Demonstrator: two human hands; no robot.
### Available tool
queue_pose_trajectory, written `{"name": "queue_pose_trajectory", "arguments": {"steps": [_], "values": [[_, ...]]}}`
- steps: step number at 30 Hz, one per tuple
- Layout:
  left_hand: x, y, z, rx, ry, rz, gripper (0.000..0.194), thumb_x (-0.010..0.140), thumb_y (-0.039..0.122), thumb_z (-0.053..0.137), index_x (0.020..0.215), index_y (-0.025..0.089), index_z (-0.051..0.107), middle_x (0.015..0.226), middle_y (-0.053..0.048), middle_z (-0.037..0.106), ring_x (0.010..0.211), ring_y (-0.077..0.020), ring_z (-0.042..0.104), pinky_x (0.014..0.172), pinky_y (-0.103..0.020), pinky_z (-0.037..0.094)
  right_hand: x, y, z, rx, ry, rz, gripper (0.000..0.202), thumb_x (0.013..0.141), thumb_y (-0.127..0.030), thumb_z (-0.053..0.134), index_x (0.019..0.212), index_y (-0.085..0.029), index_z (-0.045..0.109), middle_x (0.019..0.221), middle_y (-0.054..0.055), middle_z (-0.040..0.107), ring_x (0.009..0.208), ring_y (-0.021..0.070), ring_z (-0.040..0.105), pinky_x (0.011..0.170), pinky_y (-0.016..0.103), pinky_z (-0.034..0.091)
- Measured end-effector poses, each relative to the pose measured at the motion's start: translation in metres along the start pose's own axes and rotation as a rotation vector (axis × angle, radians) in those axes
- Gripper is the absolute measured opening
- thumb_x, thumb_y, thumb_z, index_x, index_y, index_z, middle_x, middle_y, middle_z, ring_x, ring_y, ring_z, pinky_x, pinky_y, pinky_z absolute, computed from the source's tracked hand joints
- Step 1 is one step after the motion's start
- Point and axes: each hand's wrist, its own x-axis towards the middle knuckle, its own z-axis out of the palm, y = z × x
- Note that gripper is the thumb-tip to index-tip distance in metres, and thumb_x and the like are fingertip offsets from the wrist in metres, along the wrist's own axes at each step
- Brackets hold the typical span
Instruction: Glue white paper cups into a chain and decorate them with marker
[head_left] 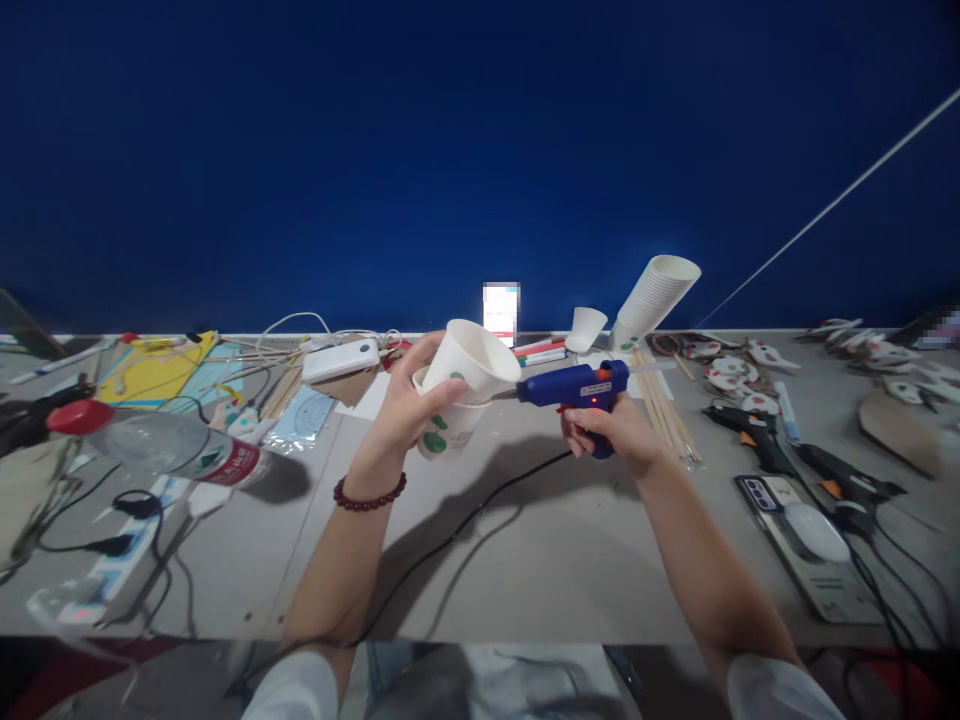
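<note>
Two white paper cups are in my left hand (412, 400), which wears a dark red bead bracelet. The upper cup (480, 360) tilts with its mouth to the right, against the lower cup (448, 432) with a green leaf print. My right hand (604, 428) is wrapped round the handle of a blue glue gun (566, 385) with a small red light. The gun's nozzle points left, close to the place where the two cups meet; whether it touches them I cannot tell. A black cord runs from the gun toward the lower left.
A water bottle (172, 445) and a power strip (127, 560) lie left. Behind are a power bank (340, 360), markers (541, 354) and a leaning cup stack (656, 298). Wooden sticks (664, 408), black glue guns (847, 480) and a phone (832, 590) are right.
</note>
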Motion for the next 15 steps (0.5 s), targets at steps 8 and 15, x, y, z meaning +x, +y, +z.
{"name": "queue_pose_trajectory", "arguments": {"steps": [8, 15], "values": [[0.0008, 0.0001, 0.0000, -0.021, 0.000, -0.003, 0.056, 0.070, 0.057, 0.079, 0.113, 0.023, 0.067, 0.105, -0.007, 0.070, 0.085, -0.0205, 0.065, 0.068, -0.029, 0.054, -0.0011, -0.0026, 0.0014, -0.020, 0.030, 0.008, 0.036, 0.067, -0.042, 0.083, 0.057, -0.022, 0.055, 0.037, -0.005, 0.050, 0.039, 0.0131, 0.053, 0.045, 0.029, 0.049], [0.0015, -0.0007, -0.0009, -0.019, 0.003, -0.025, 0.056, 0.070, 0.057, 0.079, 0.112, 0.023, 0.068, 0.101, -0.006, 0.070, 0.082, -0.0201, 0.064, 0.064, -0.028, 0.053, -0.0033, -0.0013, 0.0008, 0.023, 0.040, 0.011, 0.028, 0.069, -0.041, 0.083, 0.069, -0.019, 0.066, 0.042, -0.005, 0.053, 0.039, 0.0104, 0.047, 0.041, 0.027, 0.045]]}}
